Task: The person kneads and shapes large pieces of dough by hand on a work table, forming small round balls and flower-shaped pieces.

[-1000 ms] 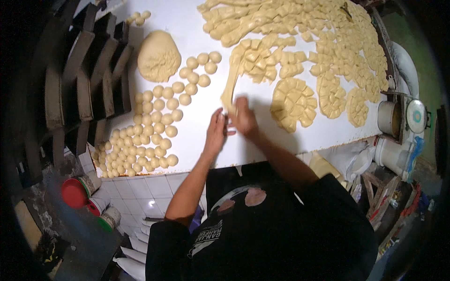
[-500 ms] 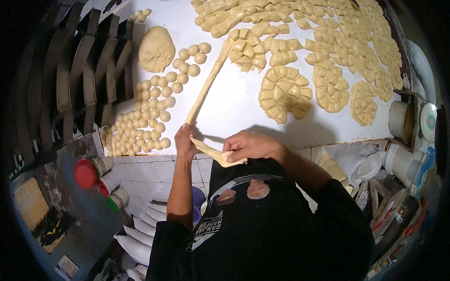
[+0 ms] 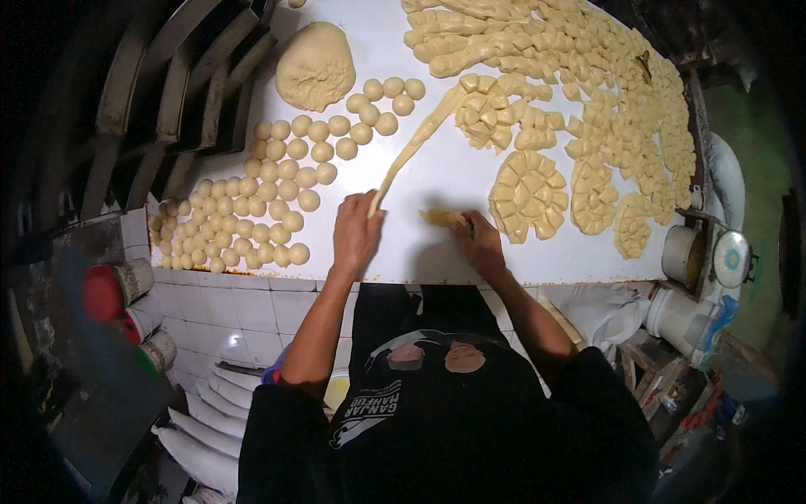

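Note:
A long dough strip (image 3: 410,149) runs diagonally from a cluster of cut dough pieces (image 3: 485,111) down to my left hand (image 3: 358,231), whose fingers are closed on its end above the white worktop (image 3: 403,260). My right hand (image 3: 482,244) grips a separate, blurred piece of dough (image 3: 442,217) low over the worktop, just left of a round of cut dough (image 3: 526,196). Many smooth dough balls (image 3: 308,200) lie in rows to the left, below a large dough lump (image 3: 316,69).
Dark metal pans (image 3: 172,101) are stacked along the left side. More cut dough (image 3: 592,213) covers the back and right. Pots (image 3: 682,252) and a white lid (image 3: 731,258) sit at the right edge. Buckets (image 3: 134,281) and white sacks (image 3: 196,454) are below at left.
The dough strip has been separated from the piece in my right hand. My right hand has moved up and right from near my body onto the worktop; my left hand has shifted slightly up.

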Demonstrator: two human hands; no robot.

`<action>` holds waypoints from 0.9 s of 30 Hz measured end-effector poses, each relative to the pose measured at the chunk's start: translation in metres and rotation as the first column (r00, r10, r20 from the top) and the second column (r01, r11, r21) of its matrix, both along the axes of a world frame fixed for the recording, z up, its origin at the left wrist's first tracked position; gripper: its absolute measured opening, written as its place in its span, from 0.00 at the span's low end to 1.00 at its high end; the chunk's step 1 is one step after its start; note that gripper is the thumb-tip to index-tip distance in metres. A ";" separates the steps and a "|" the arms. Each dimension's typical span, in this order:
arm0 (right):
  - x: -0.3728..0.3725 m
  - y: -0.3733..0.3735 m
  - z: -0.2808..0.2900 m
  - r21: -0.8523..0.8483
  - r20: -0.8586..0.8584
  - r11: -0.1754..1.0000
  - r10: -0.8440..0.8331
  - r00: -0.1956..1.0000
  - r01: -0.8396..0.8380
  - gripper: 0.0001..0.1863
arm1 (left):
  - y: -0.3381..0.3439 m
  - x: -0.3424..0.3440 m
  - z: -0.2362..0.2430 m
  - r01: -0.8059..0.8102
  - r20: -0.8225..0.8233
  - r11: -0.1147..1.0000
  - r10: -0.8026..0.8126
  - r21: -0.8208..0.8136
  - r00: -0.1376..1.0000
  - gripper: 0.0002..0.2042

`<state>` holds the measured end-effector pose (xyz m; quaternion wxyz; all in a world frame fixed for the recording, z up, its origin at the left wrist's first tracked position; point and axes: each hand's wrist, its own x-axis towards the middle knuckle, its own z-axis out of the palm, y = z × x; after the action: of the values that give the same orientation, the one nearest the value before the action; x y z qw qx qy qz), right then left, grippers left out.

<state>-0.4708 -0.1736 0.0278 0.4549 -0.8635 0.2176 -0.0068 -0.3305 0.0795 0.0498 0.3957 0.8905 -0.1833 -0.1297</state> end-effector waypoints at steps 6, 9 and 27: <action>-0.011 0.024 0.048 -0.329 -0.297 0.944 -0.096 0.950 -0.008 0.18 | -0.039 0.023 0.011 0.067 0.286 0.995 -0.087 0.077 0.954 0.39; -0.022 0.017 0.043 -0.438 -0.152 0.898 -0.029 0.988 -0.042 0.23 | -0.094 0.063 0.010 0.237 0.417 0.969 -0.189 -0.066 0.889 0.41; -0.024 -0.039 0.051 -0.201 0.191 0.953 0.267 0.945 -0.228 0.21 | -0.039 0.018 0.007 -0.072 -0.120 0.983 0.052 -0.168 0.991 0.12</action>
<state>-0.4946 -0.2122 0.0784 0.3949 -0.9150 0.0549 -0.0625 -0.3126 0.0401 0.0571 0.4850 0.8492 -0.1428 -0.1524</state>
